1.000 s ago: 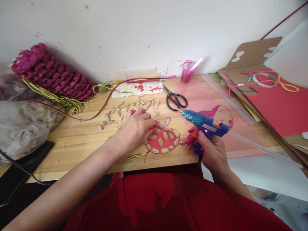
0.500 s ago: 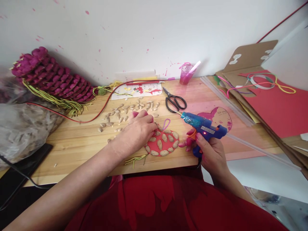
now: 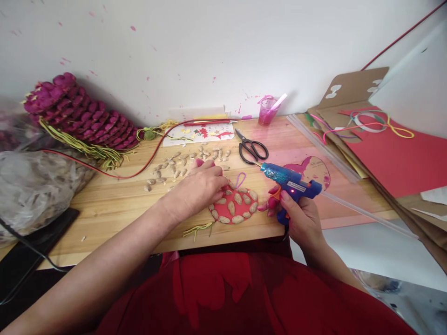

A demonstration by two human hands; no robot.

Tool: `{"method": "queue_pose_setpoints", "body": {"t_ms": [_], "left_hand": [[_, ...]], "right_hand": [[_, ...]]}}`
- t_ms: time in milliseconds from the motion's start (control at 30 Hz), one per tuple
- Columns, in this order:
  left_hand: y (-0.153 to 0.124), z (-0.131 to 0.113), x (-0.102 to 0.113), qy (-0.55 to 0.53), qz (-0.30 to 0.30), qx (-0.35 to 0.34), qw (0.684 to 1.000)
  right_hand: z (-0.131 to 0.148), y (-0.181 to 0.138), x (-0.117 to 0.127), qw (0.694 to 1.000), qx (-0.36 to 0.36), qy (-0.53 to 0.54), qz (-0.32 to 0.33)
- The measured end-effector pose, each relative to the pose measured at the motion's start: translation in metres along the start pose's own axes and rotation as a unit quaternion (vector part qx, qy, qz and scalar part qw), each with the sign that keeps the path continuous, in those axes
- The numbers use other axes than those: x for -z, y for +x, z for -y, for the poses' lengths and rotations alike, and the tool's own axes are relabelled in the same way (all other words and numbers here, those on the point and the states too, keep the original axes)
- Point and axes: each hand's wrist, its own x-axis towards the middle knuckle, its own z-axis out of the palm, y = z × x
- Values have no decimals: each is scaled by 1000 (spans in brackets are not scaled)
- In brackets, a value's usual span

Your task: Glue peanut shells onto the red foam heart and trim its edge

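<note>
"Bench [image 3: 111, 200] of pale wood runs along a paint-spotted wall, a magenta, scaly bundle [image 3: 87, 118] lying at its far left. What do the hands hold?"

"A blue glue gun [image 3: 288, 179], gripped in the right hand [image 3: 303, 223], fingers wrapped round its handle, nozzle pointing left near black-handled scissors [image 3: 247, 140]."

"And the left hand [image 3: 199, 188]?"

"At the upper left edge of a red shape [image 3: 240, 209], which lies near the front of the bench, between the two hands. Its fingers are bunched close together; the tips are hidden, so whether they pinch anything cannot be told."

"How far along is the work?"

"Well advanced, by all appearances. Attached peanuts [image 3: 232, 208] line most of the visible rim, with several more inside it. Whatever sits beneath the left hand is out of sight."

"What is left?"

"Red patches show between the nuts, and loose peanuts [image 3: 171, 162] lie scattered behind the left hand, not placed on the shape."

"Any finer detail?"

"A thin purple loop [image 3: 240, 173] at the shape's top edge, and a tiny red light [image 3: 292, 191] glowing on the gun."
</note>
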Motion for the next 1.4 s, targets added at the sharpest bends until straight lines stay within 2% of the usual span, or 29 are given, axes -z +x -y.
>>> {"method": "queue_pose_setpoints", "body": {"t_ms": [200, 400, 767, 1133, 1400], "left_hand": [[-5, 2, -7, -25, -41, 31, 998], [-10, -1, -5, -49, -23, 26, 998], [-13, -9, 0, -12, -27, -22, 999], [-14, -17, 2, 21, -10, -24, 999], [-15, -21, 4, 46, -21, -39, 998]], "right_hand": [[1, 1, -2, 1000, 4, -13, -2], [2, 1, -3, 1000, 10, 0, -2], [3, 1, -4, 1000, 17, 21, 6], [3, 1, -4, 1000, 3, 11, -5], [3, 1, -5, 1000, 6, 7, -13]]}}
